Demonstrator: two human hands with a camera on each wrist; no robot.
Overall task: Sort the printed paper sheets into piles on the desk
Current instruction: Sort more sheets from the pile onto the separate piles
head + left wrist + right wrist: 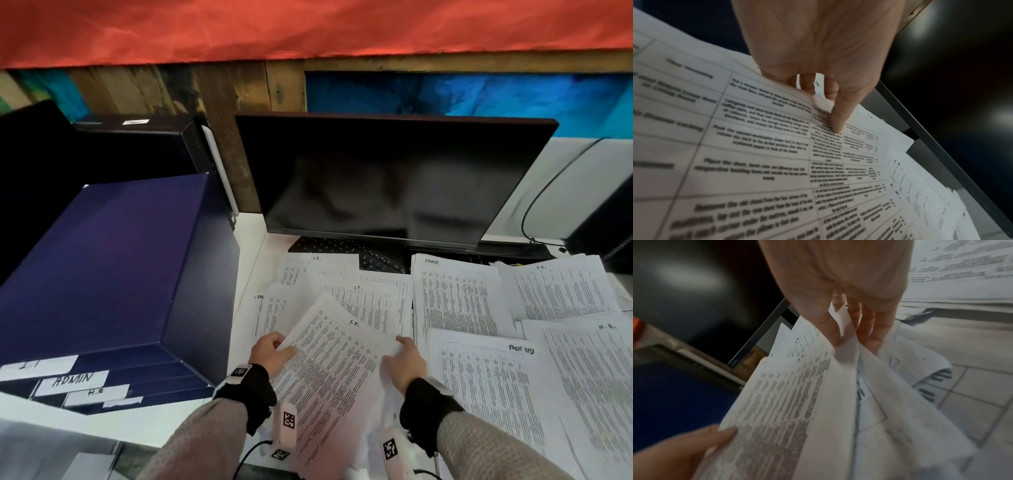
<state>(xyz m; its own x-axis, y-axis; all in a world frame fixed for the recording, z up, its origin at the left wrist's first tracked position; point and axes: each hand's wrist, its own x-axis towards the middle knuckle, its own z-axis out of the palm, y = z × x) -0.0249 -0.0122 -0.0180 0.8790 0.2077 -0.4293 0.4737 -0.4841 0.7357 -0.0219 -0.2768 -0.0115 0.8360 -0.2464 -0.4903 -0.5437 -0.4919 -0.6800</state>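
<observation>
Dark monitor, keyboard, blue box

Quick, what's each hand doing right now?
Left hand: pinching the lifted printed sheet.
Right hand: holding the same sheet's other edge.

At the lower left of the head view, white labels on the dark blue drawer box read "ADMIN" and "H.R"; the label above them is too blurred to make out. The sheet held up at lower centre bears a handwritten "I.T." near its top corner. The same "I.T." heads two sheets behind it and one at the right. The sheet at lower right is headed "TASK LIST", and the far-right sheet "H.R.". The printed tables are too small or blurred to read.
</observation>
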